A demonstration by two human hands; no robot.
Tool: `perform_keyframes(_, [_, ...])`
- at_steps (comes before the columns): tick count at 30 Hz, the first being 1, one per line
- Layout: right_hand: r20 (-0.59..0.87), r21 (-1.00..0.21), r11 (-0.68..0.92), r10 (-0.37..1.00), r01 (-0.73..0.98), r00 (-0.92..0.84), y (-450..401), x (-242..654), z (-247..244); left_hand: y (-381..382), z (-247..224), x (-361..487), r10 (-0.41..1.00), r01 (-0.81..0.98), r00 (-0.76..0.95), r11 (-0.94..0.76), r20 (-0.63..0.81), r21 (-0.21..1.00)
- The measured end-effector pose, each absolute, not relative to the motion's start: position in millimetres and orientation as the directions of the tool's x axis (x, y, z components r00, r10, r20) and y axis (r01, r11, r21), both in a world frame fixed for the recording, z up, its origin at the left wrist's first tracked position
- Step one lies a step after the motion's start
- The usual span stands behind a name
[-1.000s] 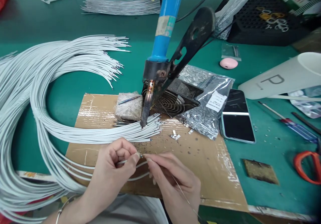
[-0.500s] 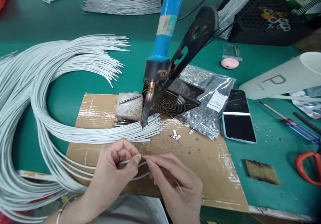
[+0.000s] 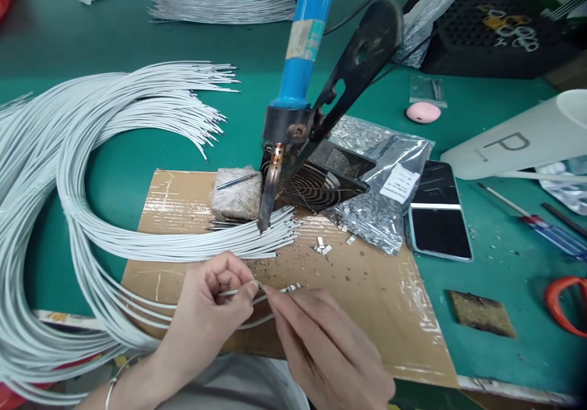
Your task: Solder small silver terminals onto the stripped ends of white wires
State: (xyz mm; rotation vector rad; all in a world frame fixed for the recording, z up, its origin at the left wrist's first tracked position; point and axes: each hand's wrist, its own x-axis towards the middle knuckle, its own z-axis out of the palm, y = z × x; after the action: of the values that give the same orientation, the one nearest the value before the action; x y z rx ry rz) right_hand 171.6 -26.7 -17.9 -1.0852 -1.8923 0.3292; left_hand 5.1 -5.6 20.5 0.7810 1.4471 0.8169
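Observation:
My left hand pinches a white cable between thumb and forefinger, close to its small metal-looking end. My right hand is closed, with its fingertips together right at that cable end; what they grip is too small to make out. Several more white cables run beneath my hands, some with metal tips showing just above the right fingers. Over the work hangs a soldering iron with a blue handle, clamped in a black bracket, its dark tip pointing down above a bundle of white cables.
Under my hands lies a cardboard sheet with loose metal pieces. A bag of metal parts, a phone, a white cup, a screwdriver and red-handled scissors are rightward. Thick cable coils fill the left.
My right hand has turned and its back has shifted right and down, while its fingertips stay by the cable end. The thin wire seen along it no longer shows. My left hand stays put.

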Motion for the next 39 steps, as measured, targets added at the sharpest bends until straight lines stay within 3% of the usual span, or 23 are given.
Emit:
perform_keyframes(3, [0.566,-0.601,0.538,0.809,0.591,-0.161,-28,173,-19,-5,22,4,0.854,-0.013,-0.06,0.517,-0.517,0.856])
perform_keyframes(6, [0.469,-0.739,0.361,0.882,0.57,0.05,-27,172,-16,-7,21,3,0.861,-0.041,-0.051,0.505,-0.507,0.862])
perform_keyframes(9, [0.188,-0.925,0.104,0.962,0.366,0.201,-23,169,-10,-10,19,1,0.873,-0.066,-0.049,0.482,-0.486,0.874])
perform_keyframes(11, [-0.003,-0.981,-0.047,0.974,0.188,0.227,-20,165,-7,-12,17,-1,0.879,-0.058,-0.051,0.472,-0.475,0.88])
perform_keyframes(13, [-0.105,-0.993,-0.115,0.974,0.038,0.201,-17,162,-6,-13,15,-2,0.88,-0.038,-0.05,0.471,-0.473,0.881])
perform_keyframes(18, [-0.095,-0.994,-0.092,0.994,-0.064,0.058,-12,154,-6,-15,14,-3,0.889,-0.01,-0.058,0.454,-0.454,0.891])
perform_keyframes(33, [-0.046,-0.999,-0.041,0.987,-0.03,0.156,-17,143,-10,-12,15,0,0.903,-0.021,-0.071,0.424,-0.424,0.906])
perform_keyframes(39, [0.038,-0.999,0.038,0.991,0.006,0.128,-18,145,-14,-12,17,2,0.91,-0.021,-0.087,0.406,-0.406,0.914])
